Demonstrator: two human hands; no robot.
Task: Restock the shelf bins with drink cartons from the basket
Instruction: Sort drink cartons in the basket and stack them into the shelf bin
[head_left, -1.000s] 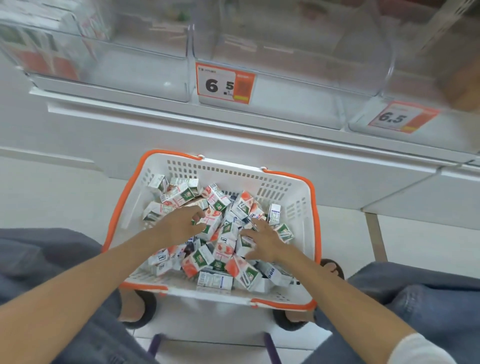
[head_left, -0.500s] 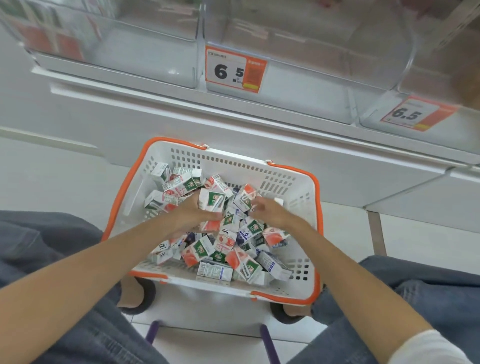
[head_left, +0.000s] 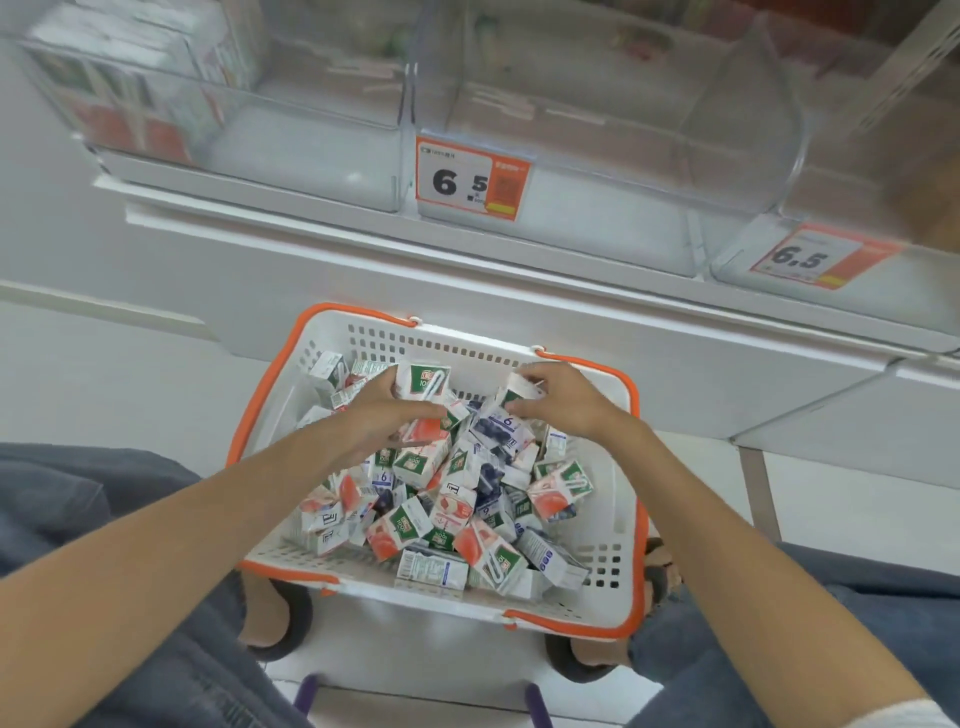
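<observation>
A white shop shelf carries clear shelf bins (head_left: 597, 171) with orange price tags (head_left: 470, 179); the left-most bin holds stacked cartons (head_left: 119, 98), while the middle one looks bare. Below, on the pale floor between the person's knees, the basket (head_left: 638, 467) is heaped with loose drink cartons (head_left: 467, 499). The left hand (head_left: 376, 415) curls round a green-labelled carton (head_left: 423, 382) atop the heap; the right hand (head_left: 566, 397) pinches another carton (head_left: 522, 387) near the far wall. This looks like the pick-up step; next, both need lifting to a bin and setting upright.
</observation>
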